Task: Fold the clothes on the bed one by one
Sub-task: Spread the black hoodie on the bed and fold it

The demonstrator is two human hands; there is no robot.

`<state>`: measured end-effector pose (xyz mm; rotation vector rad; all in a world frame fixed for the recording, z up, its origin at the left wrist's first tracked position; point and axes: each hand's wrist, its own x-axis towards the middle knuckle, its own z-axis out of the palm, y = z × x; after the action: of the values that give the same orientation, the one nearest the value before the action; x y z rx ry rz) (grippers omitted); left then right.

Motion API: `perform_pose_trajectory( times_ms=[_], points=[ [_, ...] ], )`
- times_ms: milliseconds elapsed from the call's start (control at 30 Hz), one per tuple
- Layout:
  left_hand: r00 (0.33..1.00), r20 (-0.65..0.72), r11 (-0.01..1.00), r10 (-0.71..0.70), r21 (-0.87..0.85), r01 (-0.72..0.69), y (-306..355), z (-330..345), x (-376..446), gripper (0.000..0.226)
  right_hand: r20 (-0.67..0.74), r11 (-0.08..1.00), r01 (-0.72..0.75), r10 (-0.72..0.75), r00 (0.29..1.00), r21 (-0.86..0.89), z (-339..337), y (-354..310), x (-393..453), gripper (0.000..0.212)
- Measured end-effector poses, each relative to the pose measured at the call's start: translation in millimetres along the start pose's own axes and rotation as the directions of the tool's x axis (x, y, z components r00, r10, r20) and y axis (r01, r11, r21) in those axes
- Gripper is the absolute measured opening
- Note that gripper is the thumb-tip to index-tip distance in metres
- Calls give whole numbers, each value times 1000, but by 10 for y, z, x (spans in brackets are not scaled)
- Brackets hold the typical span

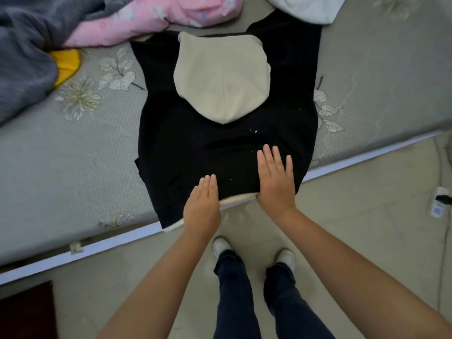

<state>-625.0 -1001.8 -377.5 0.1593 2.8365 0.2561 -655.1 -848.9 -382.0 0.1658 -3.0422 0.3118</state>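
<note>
A black hoodie (195, 148) lies flat on the grey flowered bed (73, 167), its sides folded in, with its cream hood (220, 77) spread over the back. The hem hangs slightly over the bed's near edge, showing a cream lining. My left hand (201, 204) lies with straight fingers at the hem's lower left. On the hem's right side, my right hand (275, 179) presses flat on the black cloth, fingers spread.
A grey garment (22, 57), a pink printed cloth (146, 18) and a yellow item (67, 63) lie at the back left. A white cloth (305, 6) sits at the back right. Below the white bed rail (110, 245) is tiled floor with a power strip (437, 201).
</note>
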Motion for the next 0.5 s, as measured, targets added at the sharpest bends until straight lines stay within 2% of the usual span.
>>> perform_pose_trajectory(
  times_ms=[33, 100, 200, 267, 333, 400, 433, 500],
  points=[
    [999, -54, 999, 6, -34, -8, -13, 88, 3, 66, -21, 999, 39, -40, 999, -23, -36, 33, 23, 49],
    [999, -44, 998, 2, -64, -5, -57, 182, 8, 68, -31, 992, 96, -99, 995, -86, -89, 120, 58, 47],
    [996, -89, 998, 7, -55, -12, -209, 266, 12, 68, 83, 978, 138, -126, 988, -158, -97, 237, 49, 54],
    [997, -83, 1000, 3, -22, -5, -315, 244, 34, 65, 223, 969, 176, -136, 965, -171, -81, 266, 16, 65],
    [999, -21, 999, 32, 9, -32, -428, 145, 24, 61, 435, 954, 240, -141, 889, -180, -114, 244, -43, 66],
    [995, 81, 993, 57, 94, -64, -515, 55, -34, 61, 582, 953, 264, -130, 803, -150, -187, 201, -94, 67],
    [989, 137, 988, 47, 140, -67, -541, -8, -94, 62, 611, 954, 264, -125, 781, -143, -240, 147, -124, 69],
    [986, 163, 971, 40, 228, -77, -565, -168, -240, 64, 602, 953, 276, -146, 785, -128, -367, 46, -197, 70]
  ],
)
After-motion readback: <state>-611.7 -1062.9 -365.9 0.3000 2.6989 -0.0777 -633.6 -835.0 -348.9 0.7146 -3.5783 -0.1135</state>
